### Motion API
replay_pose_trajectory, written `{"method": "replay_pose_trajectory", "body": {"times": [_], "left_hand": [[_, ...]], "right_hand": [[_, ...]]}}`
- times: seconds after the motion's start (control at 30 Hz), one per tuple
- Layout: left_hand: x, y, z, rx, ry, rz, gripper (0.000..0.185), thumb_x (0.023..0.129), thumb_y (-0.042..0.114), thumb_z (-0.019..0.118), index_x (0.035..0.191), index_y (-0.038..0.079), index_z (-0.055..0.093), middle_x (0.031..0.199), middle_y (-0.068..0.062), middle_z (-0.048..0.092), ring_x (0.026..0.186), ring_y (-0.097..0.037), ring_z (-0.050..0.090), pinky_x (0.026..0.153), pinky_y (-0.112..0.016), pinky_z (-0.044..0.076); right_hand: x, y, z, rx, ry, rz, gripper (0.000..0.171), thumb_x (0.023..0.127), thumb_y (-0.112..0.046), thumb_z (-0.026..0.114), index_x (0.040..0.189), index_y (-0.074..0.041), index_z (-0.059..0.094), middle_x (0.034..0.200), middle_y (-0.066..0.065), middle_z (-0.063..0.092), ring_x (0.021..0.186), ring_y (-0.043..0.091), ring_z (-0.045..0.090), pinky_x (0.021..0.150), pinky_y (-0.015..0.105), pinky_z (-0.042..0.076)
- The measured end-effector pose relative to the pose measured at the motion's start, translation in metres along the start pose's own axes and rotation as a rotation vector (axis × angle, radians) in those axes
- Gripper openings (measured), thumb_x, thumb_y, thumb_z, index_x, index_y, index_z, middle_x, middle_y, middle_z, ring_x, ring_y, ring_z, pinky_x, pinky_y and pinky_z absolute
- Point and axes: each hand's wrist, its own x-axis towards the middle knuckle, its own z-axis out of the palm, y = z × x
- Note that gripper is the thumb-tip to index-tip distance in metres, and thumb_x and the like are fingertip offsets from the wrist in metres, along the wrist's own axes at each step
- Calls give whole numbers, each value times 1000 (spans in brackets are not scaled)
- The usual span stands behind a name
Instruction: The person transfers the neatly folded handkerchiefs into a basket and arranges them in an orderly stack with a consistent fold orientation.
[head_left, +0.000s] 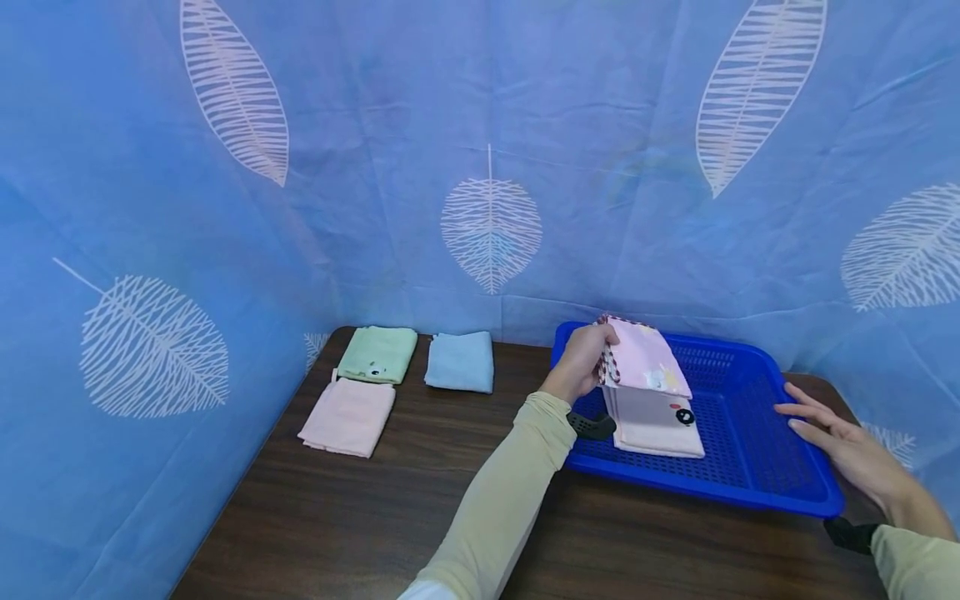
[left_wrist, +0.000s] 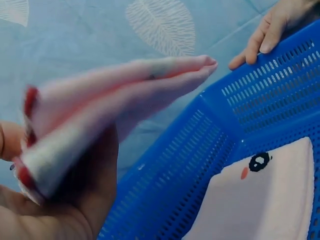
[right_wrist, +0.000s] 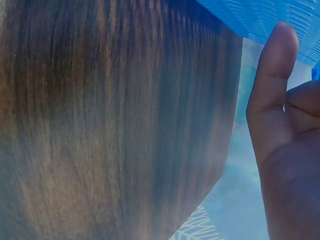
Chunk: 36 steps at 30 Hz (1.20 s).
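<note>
My left hand [head_left: 583, 358] grips a folded pink towel [head_left: 647, 358] by its red-and-white patterned edge, holding it above the blue plastic basket [head_left: 726, 446]. In the left wrist view, the folded layers of this towel gape apart a little. Beneath it, on the basket floor, lies a pale pink folded towel [head_left: 656, 435] with a black eye and a small red mark; the raised towel hides part of it. At the basket's right rim, my right hand [head_left: 851, 446] touches the edge with its fingers extended. Its thumb [right_wrist: 280, 55] shows beside the basket's outer side in the right wrist view.
On the left of the dark wooden table [head_left: 337, 525] lie a green folded towel [head_left: 378, 350], a light pink one [head_left: 351, 417] in front of it, and a light blue one [head_left: 461, 362] to the right. A blue leaf-print curtain [head_left: 390, 217] hangs behind the table.
</note>
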Motion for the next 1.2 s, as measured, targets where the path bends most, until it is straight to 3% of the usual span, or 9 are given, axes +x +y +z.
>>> {"method": "replay_pose_trajectory", "body": {"times": [0.13,0.27,0.37,0.47,0.6,0.73,1.0,1.1,1.2], "left_hand": [[4,-5,1,23,-1,-6,28,83,8,51,60,19,42,54,7,42,45,-8,39,45,-22,39],[5,-10,3,64,-7,-13,26,82,7,51,60,18,41,55,7,44,45,-9,42,45,-23,40],[6,-13,5,73,-12,-16,23,81,6,50,62,17,44,59,6,50,49,-9,48,47,-22,44],[8,-16,7,79,-2,-16,24,82,7,51,62,18,43,57,5,47,47,-9,44,46,-23,41],[12,-19,9,73,-30,-34,23,83,7,51,64,17,45,58,5,46,47,-10,43,46,-24,41],[14,-21,11,56,-54,-54,17,83,7,51,68,15,51,65,3,55,54,-11,53,50,-24,48],[18,-23,12,10,-90,-88,11,83,6,52,75,14,55,73,3,60,62,-11,58,55,-23,51],[19,-23,12,-5,-95,-99,12,83,6,51,75,14,56,73,3,61,62,-11,59,55,-23,51],[20,-24,13,-4,-93,-105,14,84,6,52,73,15,55,69,3,59,59,-10,57,54,-23,50]], "right_hand": [[-1,0,0,32,-1,25,52,112,-37,36,159,-16,35,153,-46,-1,152,-1,-5,78,13,52],[0,2,-1,3,12,11,53,112,-38,36,159,-13,36,152,-47,0,153,3,-13,76,9,48],[1,4,0,-19,21,-2,53,112,-38,37,158,-12,37,152,-47,0,150,-4,-16,75,6,44],[3,5,0,-17,27,-9,53,112,-37,37,158,-11,37,153,-46,0,148,-8,-13,76,5,43],[4,5,0,-28,40,-3,53,111,-38,38,157,-12,38,153,-46,0,154,5,-20,74,4,40],[4,4,3,-27,47,13,54,111,-40,39,158,-14,38,152,-46,-1,156,24,-25,73,4,40],[1,5,2,26,30,26,53,111,-39,37,158,-15,37,155,-45,-2,158,26,-20,75,8,47],[2,4,1,24,23,21,54,111,-40,37,158,-13,36,156,-44,-3,158,24,-20,76,8,47],[1,3,0,23,21,16,54,111,-39,37,158,-12,37,156,-44,-1,156,4,-13,77,9,48]]}}
